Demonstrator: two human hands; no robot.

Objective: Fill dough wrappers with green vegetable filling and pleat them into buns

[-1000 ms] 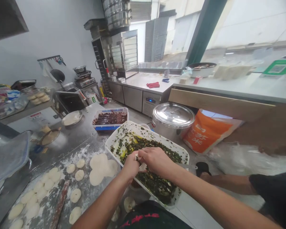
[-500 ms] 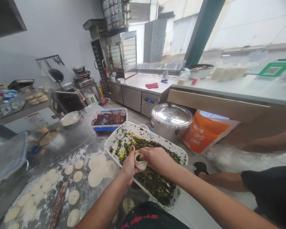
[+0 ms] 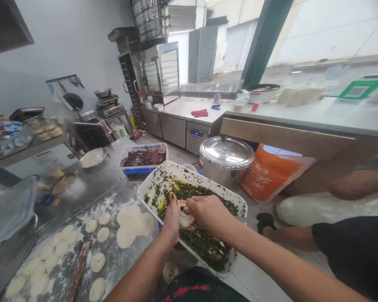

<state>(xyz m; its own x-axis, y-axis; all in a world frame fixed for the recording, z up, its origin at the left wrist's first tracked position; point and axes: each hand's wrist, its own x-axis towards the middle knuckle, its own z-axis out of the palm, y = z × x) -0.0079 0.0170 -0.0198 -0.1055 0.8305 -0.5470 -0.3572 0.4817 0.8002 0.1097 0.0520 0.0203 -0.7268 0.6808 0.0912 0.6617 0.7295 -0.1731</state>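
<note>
Both my hands meet over a white tub of dark green chopped filling. My left hand cups a small white dough wrapper with filling inside. My right hand pinches the wrapper's top edge with closed fingers. To the left, flat rolled dough rounds lie on the floured steel table, with several small dough balls further left.
A wooden rolling pin lies among the dough balls. A tub of dark red paste sits behind the filling tub. A lidded steel pot and an orange sack stand to the right. Another person's arm reaches in at the right.
My hands lifted slightly and the dough wrapper came into view between them; my right fingers keep pinching its edge. The other person's arm at the right moved.
</note>
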